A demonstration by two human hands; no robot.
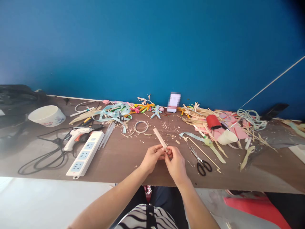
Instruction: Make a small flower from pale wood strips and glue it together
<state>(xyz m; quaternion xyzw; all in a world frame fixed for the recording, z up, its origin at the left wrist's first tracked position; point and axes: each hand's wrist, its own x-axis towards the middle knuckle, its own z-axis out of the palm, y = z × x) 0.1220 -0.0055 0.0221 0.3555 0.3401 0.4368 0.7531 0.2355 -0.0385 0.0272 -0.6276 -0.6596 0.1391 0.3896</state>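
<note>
Both my hands meet over the middle of the brown table (124,159), pinching the near end of a pale flat strip (159,136) that points up and away to the left. My left hand (152,156) grips it from the left with curled fingers. My right hand (175,162) closes on the same end from the right. Black-handled scissors (201,160) lie just right of my right hand.
A white power strip (85,154), a glue gun (77,135) and black cables lie at left, with a white bowl (46,115) beyond. Ribbons, colourful craft figures and straw scraps line the back. A red cup (213,121) and a white cup (227,137) lie at right.
</note>
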